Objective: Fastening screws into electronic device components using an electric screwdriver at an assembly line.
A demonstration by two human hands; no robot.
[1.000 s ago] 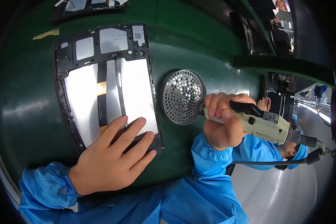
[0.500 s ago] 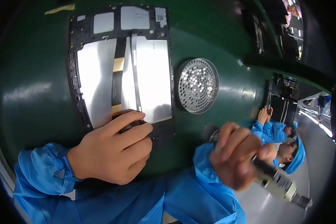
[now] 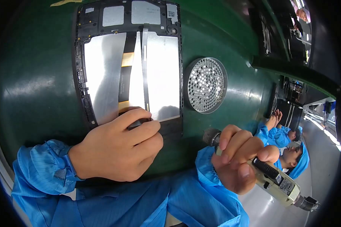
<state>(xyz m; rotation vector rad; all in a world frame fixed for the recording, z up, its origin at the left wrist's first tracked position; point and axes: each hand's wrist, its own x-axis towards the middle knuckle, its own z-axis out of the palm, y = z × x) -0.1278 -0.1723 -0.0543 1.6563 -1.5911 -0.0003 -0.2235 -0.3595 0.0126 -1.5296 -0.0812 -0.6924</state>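
Observation:
A tablet housing [image 3: 161, 75] with a black frame, silver panels and a black-and-gold flex cable [image 3: 125, 81] lies on the green bench. My left hand [image 3: 119, 149] rests over its near edge with curled fingers, thumb and index pinching beside the lower end of a thin grey strip [image 3: 145, 68]. A dark bit shows between those fingers, but what it belongs to is hidden. In my right hand [image 3: 238, 157] is a beige electric screwdriver [image 3: 280, 185], held clear of the housing. Its cable end points to the lower right, and its metal nose to the left, near my sleeve.
Right of the housing stands a round metal dish [image 3: 206, 85] with many holes and small screws. A yellowish strip [image 3: 66, 2] lies at the far left. A green rail [image 3: 295, 72] crosses the right side. Two co-workers in blue [image 3: 276, 132] sit beyond my right hand.
The housing, dish and my left hand appear slightly further right and up, mostly from a shift of view. My right hand, blurred before, now looks steadier, still holding the screwdriver.

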